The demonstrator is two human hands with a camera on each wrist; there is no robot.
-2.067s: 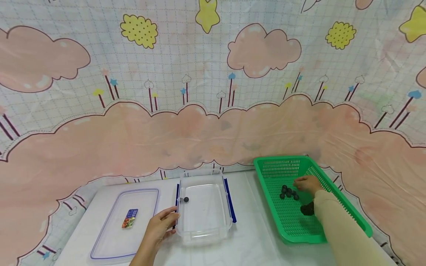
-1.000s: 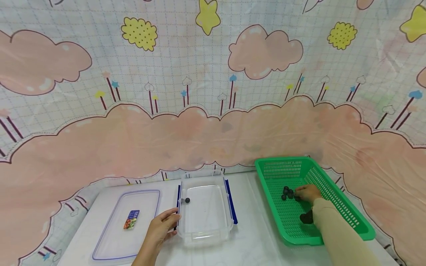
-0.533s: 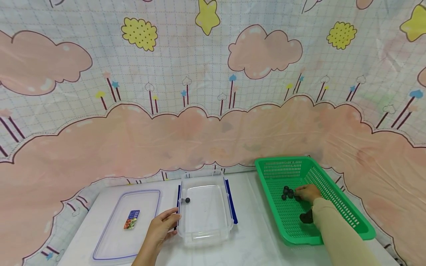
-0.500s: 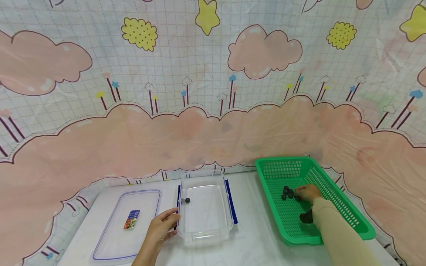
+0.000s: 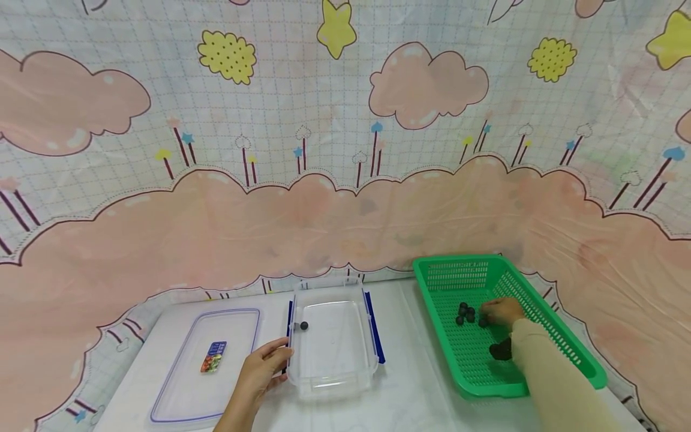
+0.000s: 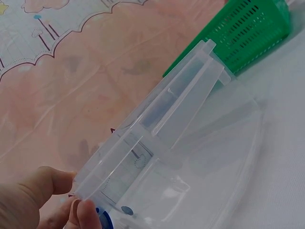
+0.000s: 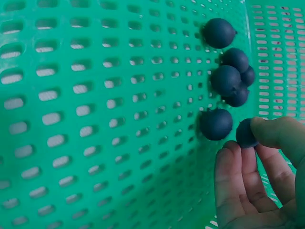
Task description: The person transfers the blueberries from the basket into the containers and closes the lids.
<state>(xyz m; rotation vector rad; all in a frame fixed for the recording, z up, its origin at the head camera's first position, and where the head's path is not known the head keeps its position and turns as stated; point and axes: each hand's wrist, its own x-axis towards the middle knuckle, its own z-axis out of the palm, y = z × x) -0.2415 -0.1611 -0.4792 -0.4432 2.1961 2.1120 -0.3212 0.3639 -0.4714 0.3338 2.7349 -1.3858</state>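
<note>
In the head view my left hand (image 5: 261, 369) grips the left rim of a clear plastic container (image 5: 335, 384), thumb and fingers pinching its wall by the blue latch. One dark round blueberry (image 5: 305, 326) lies inside the container, at its left side. My right hand (image 5: 503, 312) is inside the green basket (image 5: 461, 384). In the right wrist view it pinches a blueberry (image 7: 246, 132) between thumb and fingertips. Beside that one sits a single blueberry (image 7: 216, 124). Several others form a clump, with one more blueberry (image 7: 218, 33) at the far end.
Left of the container lies a clear lid (image 5: 178, 384) with a purple-blue seal and a colourful label (image 5: 213, 357). White cloth (image 5: 410, 360) covers the table. A dark shape (image 5: 501, 349) is beside my right wrist. A patterned curtain (image 5: 345, 228) hangs behind.
My right hand came down to the blueberries in the basket, then shifted slightly right, now pinching one. My left hand keeps its grip on the container.
</note>
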